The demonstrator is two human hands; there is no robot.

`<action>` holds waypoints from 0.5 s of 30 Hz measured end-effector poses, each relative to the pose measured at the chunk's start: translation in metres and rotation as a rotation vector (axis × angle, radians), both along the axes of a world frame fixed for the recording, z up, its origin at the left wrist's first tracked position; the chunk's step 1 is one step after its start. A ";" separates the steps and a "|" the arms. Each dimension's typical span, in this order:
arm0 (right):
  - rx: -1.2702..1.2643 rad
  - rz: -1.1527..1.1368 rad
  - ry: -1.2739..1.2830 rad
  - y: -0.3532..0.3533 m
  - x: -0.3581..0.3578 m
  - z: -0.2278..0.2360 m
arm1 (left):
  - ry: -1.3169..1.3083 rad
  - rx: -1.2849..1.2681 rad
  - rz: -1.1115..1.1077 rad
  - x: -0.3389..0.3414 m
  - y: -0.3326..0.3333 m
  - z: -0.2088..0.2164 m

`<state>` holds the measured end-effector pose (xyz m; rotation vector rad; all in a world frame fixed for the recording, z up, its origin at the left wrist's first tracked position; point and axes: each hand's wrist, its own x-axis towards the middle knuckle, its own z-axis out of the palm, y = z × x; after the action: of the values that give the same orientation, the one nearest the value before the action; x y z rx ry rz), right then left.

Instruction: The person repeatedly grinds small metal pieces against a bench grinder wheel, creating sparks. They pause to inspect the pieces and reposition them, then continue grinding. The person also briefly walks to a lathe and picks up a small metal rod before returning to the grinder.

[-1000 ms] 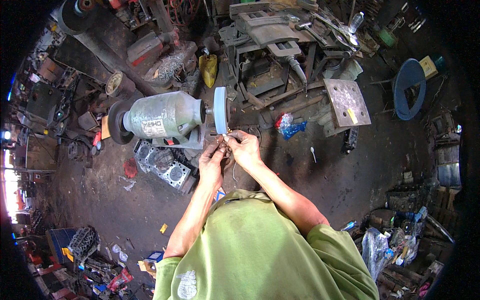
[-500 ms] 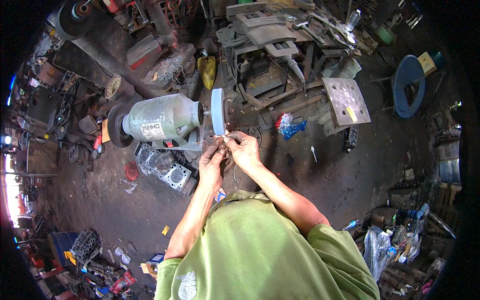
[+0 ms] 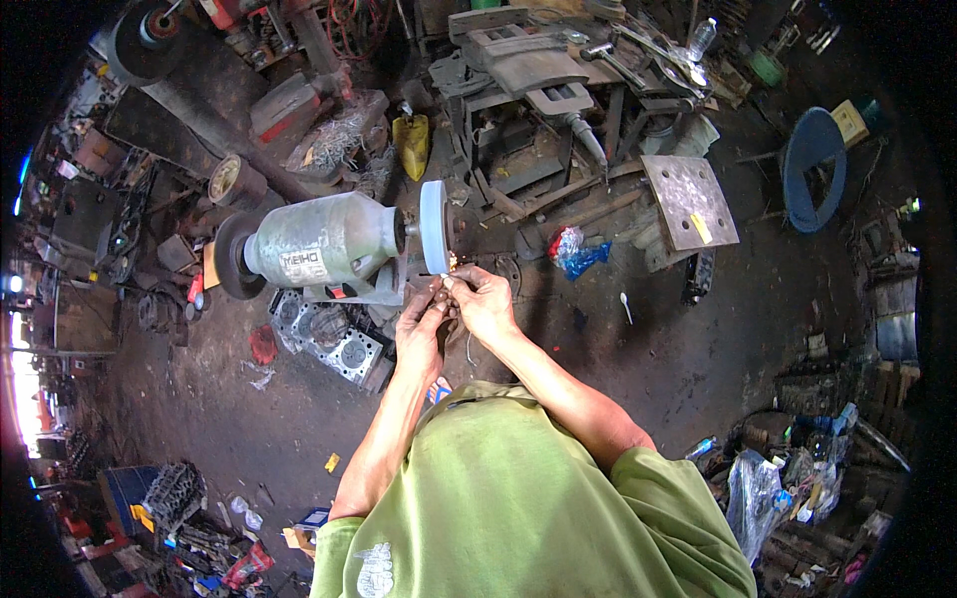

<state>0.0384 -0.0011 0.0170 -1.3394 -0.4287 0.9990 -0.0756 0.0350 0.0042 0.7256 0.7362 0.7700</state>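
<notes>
A green-grey bench grinder point(image 3: 319, 242) stands in front of me, with a pale blue grinding wheel point(image 3: 434, 227) on its right end and a dark wheel point(image 3: 237, 256) on its left. Close together at the lower edge of the blue wheel are my left hand point(image 3: 421, 317) and my right hand point(image 3: 482, 302), both with fingers pinched. Between the fingertips is a small piece, too small to make out, held against the wheel. Orange sparks point(image 3: 454, 261) show where it meets the wheel.
Below the grinder lies a metal engine cylinder head point(image 3: 334, 337). A cluttered metal workbench point(image 3: 528, 60) with a hammer point(image 3: 613, 62) stands ahead. To the right are a steel plate with holes point(image 3: 688, 199), a blue-and-red plastic wrapper point(image 3: 578, 252) and a round blue stool point(image 3: 814, 169).
Both hands stay at the wheel's lower edge, shifted only very slightly. The sparks look a little brighter and denser now.
</notes>
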 end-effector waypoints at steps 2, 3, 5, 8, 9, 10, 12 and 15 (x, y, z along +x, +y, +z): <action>0.002 -0.009 0.011 0.000 -0.001 0.001 | -0.007 -0.003 0.003 0.001 0.000 -0.001; 0.002 -0.021 -0.023 0.000 -0.001 0.000 | -0.014 -0.005 0.007 0.001 -0.001 -0.001; -0.016 -0.024 -0.034 0.000 0.000 0.000 | -0.021 0.002 0.005 0.002 -0.001 -0.001; -0.008 -0.044 -0.125 0.000 0.001 -0.001 | -0.018 0.014 -0.012 0.001 -0.002 -0.001; -0.005 -0.044 -0.141 0.000 0.002 -0.001 | -0.016 0.011 -0.019 0.000 -0.001 -0.001; -0.005 -0.043 -0.139 0.000 0.001 -0.002 | -0.014 0.007 -0.025 0.000 -0.001 -0.001; -0.007 -0.041 -0.144 0.000 0.001 -0.002 | 0.003 0.011 -0.013 0.000 -0.001 -0.001; 0.001 -0.043 -0.147 0.000 0.000 -0.002 | 0.016 0.029 0.006 0.001 -0.001 0.000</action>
<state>0.0383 -0.0013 0.0146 -1.4206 -0.5088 0.8677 -0.0746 0.0338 0.0045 0.7569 0.7429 0.7830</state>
